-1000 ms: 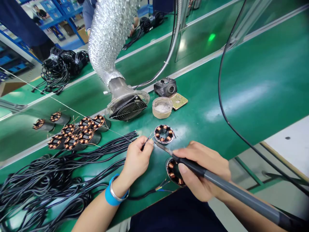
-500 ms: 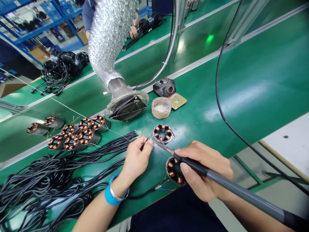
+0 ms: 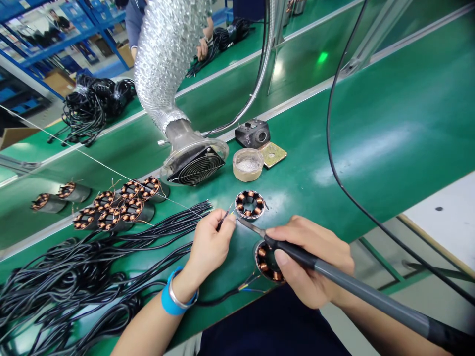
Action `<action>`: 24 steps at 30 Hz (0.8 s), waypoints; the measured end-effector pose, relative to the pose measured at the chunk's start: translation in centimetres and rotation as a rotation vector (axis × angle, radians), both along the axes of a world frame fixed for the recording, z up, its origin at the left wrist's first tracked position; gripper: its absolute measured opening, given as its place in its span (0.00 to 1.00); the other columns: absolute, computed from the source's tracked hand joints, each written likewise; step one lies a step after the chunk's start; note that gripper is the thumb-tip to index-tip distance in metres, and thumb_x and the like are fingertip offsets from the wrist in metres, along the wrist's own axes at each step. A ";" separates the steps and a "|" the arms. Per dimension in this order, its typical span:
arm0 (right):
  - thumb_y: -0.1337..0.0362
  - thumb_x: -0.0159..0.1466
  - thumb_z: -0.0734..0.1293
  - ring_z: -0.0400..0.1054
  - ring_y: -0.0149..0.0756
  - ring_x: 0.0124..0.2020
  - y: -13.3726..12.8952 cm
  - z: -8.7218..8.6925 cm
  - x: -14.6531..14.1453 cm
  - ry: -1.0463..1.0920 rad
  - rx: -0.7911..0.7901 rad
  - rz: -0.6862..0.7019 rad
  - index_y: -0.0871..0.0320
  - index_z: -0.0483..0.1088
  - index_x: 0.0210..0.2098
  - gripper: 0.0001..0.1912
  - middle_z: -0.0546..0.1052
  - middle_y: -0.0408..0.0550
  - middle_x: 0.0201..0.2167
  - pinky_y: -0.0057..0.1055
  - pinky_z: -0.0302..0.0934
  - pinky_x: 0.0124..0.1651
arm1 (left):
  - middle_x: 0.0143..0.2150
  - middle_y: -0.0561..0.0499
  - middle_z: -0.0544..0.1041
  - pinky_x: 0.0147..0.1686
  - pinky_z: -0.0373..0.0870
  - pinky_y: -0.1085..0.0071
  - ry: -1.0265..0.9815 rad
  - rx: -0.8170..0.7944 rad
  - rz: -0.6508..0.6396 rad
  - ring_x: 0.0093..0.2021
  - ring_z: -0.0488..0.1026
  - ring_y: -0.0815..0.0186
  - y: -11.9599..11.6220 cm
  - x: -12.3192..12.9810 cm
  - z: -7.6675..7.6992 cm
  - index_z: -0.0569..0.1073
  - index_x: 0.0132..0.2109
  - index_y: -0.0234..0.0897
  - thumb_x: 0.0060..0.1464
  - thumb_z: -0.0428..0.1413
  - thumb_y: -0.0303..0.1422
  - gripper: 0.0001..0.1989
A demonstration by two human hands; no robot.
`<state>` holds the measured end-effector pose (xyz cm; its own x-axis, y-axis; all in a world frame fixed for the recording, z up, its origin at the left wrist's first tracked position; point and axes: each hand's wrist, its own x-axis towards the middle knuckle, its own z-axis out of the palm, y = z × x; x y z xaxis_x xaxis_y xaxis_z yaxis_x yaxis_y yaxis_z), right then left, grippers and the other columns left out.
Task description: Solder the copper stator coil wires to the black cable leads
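Note:
My left hand (image 3: pixel 213 237) is closed in a pinch on a thin solder wire (image 3: pixel 178 202) and the end of a black cable with small coloured leads; the fingertips hide the exact grip. Just beyond the fingers sits a motor stator (image 3: pixel 250 204) with copper windings in a ring. In my right hand (image 3: pixel 311 262) is a soldering iron (image 3: pixel 334 279), held like a pen. Its tip reaches close to my left fingertips, at the near edge of that stator; contact cannot be made out. A second stator (image 3: pixel 267 262) lies below the iron, partly covered by my right hand.
Several stators (image 3: pixel 124 205) stand at the left, beside a heap of black cables (image 3: pixel 74 267). A fume-extractor hood (image 3: pixel 196 163) hangs over the bench. Behind the work are a round dish (image 3: pixel 248 165) and an iron stand (image 3: pixel 253 133). A co-worker's hand (image 3: pixel 203 47) shows beyond.
Two stators at the far left have shifted further left. My right hand has moved slightly left with the iron, whose tip stays near the same spot. My left hand has hardly moved.

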<state>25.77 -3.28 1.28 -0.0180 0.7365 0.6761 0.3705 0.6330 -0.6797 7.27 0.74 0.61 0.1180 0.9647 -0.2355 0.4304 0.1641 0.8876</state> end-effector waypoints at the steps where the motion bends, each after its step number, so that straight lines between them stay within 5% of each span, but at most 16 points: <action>1: 0.71 0.57 0.64 0.64 0.33 0.20 0.0 0.1 0.1 0.004 0.001 -0.001 0.57 0.73 0.42 0.14 0.76 0.46 0.24 0.32 0.61 0.24 | 0.22 0.59 0.54 0.25 0.50 0.73 -0.002 -0.002 -0.001 0.24 0.51 0.71 0.0 0.0 0.0 0.60 0.25 0.38 0.57 0.51 0.41 0.17; 24: 0.72 0.57 0.64 0.64 0.32 0.21 0.2 0.5 0.9 0.016 0.009 -0.014 0.58 0.74 0.43 0.15 0.75 0.46 0.25 0.30 0.61 0.23 | 0.23 0.59 0.54 0.27 0.51 0.72 0.040 0.023 -0.024 0.25 0.52 0.71 0.2 -0.1 0.0 0.60 0.25 0.38 0.59 0.49 0.41 0.16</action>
